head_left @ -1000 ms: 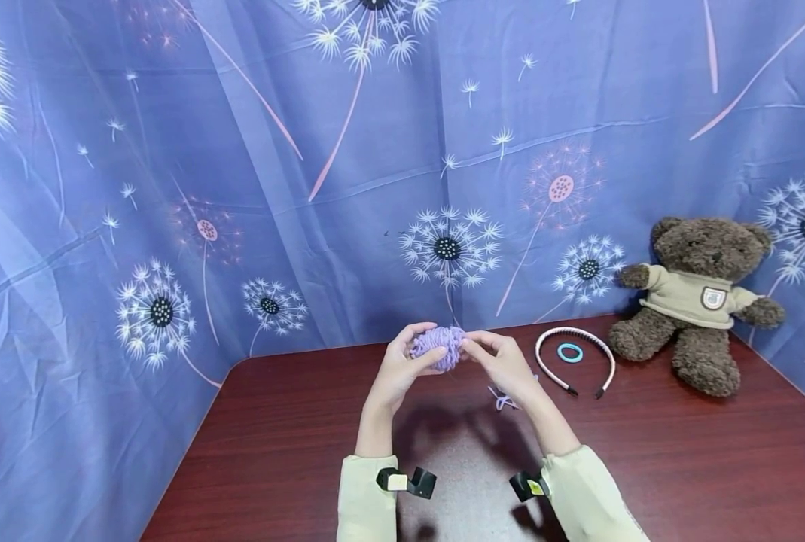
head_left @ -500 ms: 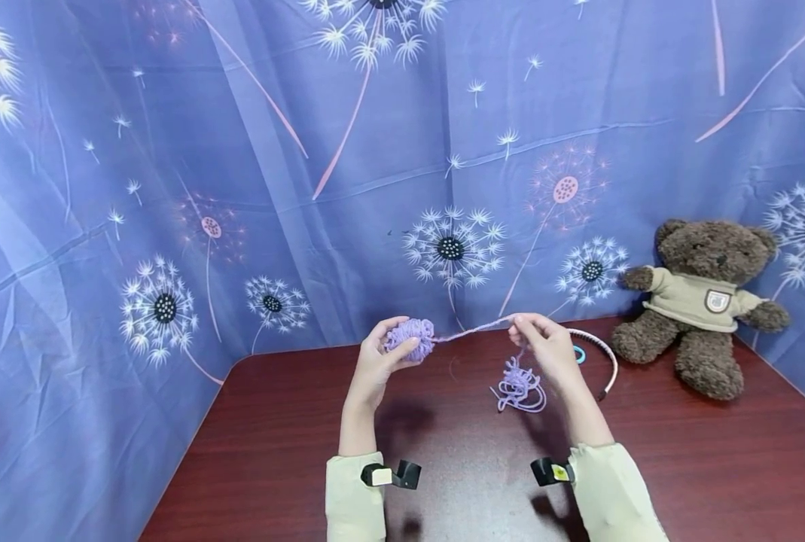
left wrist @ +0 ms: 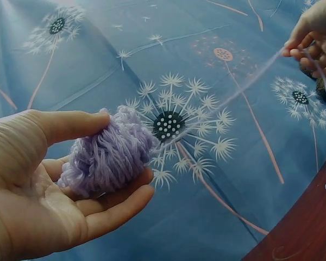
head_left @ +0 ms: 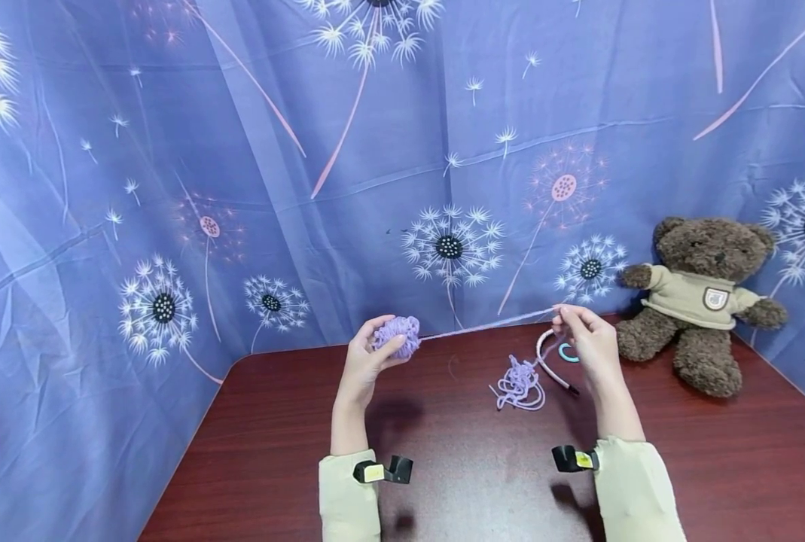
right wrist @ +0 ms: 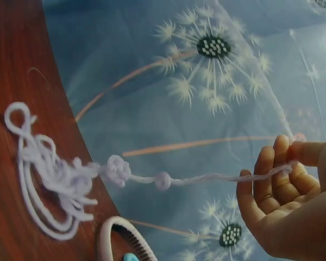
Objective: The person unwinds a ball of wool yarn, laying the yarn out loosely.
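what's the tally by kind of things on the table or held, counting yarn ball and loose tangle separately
Yarn ball: 1
Loose yarn tangle: 1
Headband: 1
Blue ring: 1
Teddy bear: 1
Total: 5

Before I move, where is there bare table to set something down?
The table is bare left of the left sleeve, between it and the right sleeve, and right of the right sleeve in front of the teddy bear. Crowded: back right, where loose yarn, headband and blue ring sit close to the bear. A raised taut strand crosses the back middle.
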Tool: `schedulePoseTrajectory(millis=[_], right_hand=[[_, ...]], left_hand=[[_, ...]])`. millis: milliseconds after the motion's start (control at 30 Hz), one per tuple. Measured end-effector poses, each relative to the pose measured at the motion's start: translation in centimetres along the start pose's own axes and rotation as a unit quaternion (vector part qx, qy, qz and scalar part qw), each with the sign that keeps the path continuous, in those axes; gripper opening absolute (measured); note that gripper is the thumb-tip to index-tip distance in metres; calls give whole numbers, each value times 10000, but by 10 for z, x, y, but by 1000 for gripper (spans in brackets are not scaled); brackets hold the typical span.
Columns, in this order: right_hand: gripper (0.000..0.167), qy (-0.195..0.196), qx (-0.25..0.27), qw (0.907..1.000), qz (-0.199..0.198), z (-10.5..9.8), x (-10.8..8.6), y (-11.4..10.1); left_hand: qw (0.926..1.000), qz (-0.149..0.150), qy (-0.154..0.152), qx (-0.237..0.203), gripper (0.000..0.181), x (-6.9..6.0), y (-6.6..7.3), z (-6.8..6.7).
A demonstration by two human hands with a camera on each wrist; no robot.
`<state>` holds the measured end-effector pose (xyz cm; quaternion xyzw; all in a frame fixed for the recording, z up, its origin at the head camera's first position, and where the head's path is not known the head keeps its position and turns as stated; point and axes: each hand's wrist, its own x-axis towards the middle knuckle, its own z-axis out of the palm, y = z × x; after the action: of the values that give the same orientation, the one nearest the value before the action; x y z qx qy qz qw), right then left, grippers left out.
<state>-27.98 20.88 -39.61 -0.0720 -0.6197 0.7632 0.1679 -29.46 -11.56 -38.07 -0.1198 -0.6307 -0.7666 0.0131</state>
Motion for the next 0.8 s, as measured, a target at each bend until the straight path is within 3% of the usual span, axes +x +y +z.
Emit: schedulePoseTrajectory(millis=[167,367,533,700,800], right_hand=[[24,-92,40,9999,28,-7,2,2],[15,-592,-962,9936,-90,3,-1,8],[39,-1272,-1606,9784,-291,29,-8,13],[36,-2071,-2035,9555,-521,64,-24,17],[33,-2621,-2153,9397,-446,83,-37,20]], left_hand=[[9998,-21,165,66,45,2,-1,-4],[9999,-18,137,-27,44,1,-1,-1],[9999,-43,-77,-127,44,0,-3,9],[9995,-78,-276,-110,45,1,-6,18],[9995,-40,-296,-121,45,2,-8,22]])
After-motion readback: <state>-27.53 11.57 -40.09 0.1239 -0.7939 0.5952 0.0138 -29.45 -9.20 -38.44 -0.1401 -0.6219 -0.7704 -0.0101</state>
